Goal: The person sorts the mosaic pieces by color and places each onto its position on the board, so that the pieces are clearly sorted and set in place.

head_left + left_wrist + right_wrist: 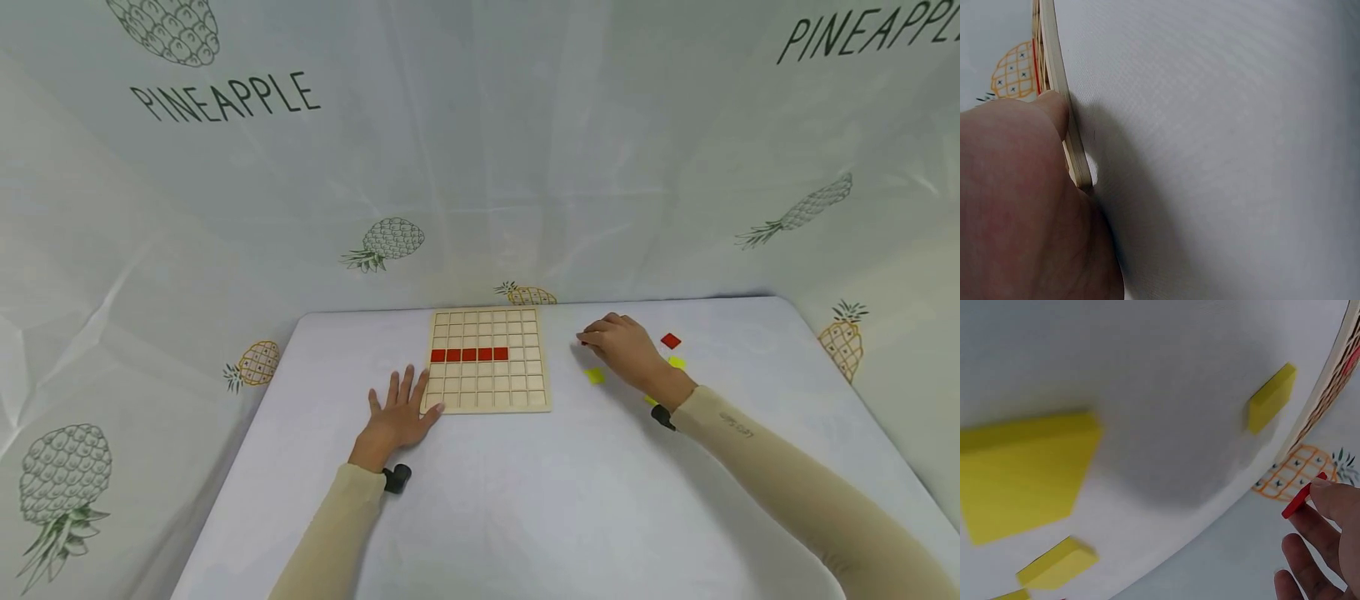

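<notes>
A wooden grid board (487, 402) lies on the table, with a row of several red square tiles (468, 355) in its cells. My left hand (399, 417) rests with spread fingers at the board's left edge; in the left wrist view the thumb (1054, 111) touches the board's side (1075, 150). Right of the board, my right hand (622, 348) is raised above the table. Between thumb and finger it pinches a red tile (1304, 497), seen clearly in the right wrist view. Below that hand lies a yellow tile (595, 376).
Another red tile (671, 341) and a yellow tile (677, 362) lie on the white table (510, 500) beyond the right wrist. One more yellow tile (650, 400) is partly hidden by that wrist. A pineapple-print cloth (480, 150) hangs behind the table.
</notes>
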The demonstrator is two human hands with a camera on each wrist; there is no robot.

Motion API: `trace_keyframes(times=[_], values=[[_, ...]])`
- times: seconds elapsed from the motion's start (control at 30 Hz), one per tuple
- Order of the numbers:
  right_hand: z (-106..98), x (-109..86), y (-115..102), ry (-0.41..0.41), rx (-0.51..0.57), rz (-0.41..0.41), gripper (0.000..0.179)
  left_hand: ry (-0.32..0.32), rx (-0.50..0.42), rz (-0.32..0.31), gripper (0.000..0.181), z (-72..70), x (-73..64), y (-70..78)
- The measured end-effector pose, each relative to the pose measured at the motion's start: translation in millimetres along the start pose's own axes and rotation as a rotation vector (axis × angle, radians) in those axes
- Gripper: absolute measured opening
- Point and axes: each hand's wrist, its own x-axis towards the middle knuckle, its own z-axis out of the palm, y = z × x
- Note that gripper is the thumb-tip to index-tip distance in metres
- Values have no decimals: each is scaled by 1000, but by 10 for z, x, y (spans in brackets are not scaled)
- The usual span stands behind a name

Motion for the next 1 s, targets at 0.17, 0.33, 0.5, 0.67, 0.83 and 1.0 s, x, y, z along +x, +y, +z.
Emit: trace_keyframes(times=[0.17,0.33,0.5,0.67,0.83,1.0], values=[[36,109,-164,26,26,-37,24,-18,3,-5,80,9,17,-9],[90,218,-325,52,48,-74,22,-2,4,1,82,29,18,-20],[154,311,-463,64,57,-101,21,-3,14,-6,82,58,51,-38],[209,391,-575,67,65,-117,20,12,11,-4,81,95,89,-63],[247,447,-663,50,91,-125,20,18,1,-2,83,109,97,-73],[306,500,-719,12,100,-127,22,14,10,-2,83,118,105,-78]])
